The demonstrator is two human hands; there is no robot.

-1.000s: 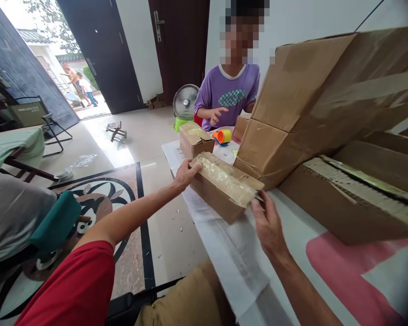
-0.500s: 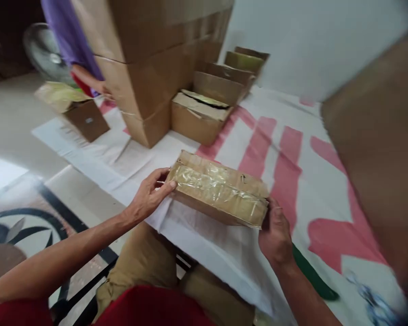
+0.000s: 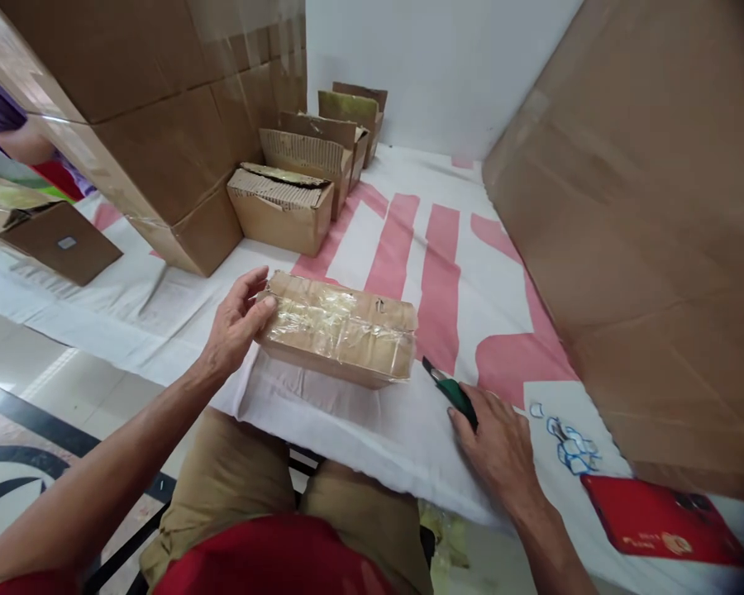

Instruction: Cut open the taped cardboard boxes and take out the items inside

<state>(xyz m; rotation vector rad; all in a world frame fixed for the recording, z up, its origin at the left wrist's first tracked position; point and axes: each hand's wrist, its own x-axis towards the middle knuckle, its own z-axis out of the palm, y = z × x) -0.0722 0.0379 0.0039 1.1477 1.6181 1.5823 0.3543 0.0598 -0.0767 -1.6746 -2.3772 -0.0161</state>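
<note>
My left hand [image 3: 239, 324] grips the left end of a small cardboard box [image 3: 338, 335], thumb on top and fingers around the far corner. Shiny clear tape, wrinkled along the seam, covers the box's top. The box rests close to the table's front edge. My right hand [image 3: 499, 442] is closed around a green utility knife [image 3: 457, 400], whose dark tip points at the box's right end without touching it. Part of the knife's handle is hidden beneath my fingers.
Several small open cartons [image 3: 282, 211] stand in a row beside a tall stack of large boxes [image 3: 155, 124]. Another large cardboard surface [image 3: 645, 248] rises at right. A red phone [image 3: 663, 521] lies near blue-outlined pieces [image 3: 570, 446]. At far left are a co-worker's arm [image 3: 28, 142] and an opened box [image 3: 62, 244].
My right hand has let go of the box's right end and taken hold of the green utility knife. My left hand stays on the box. The view has swung right.
</note>
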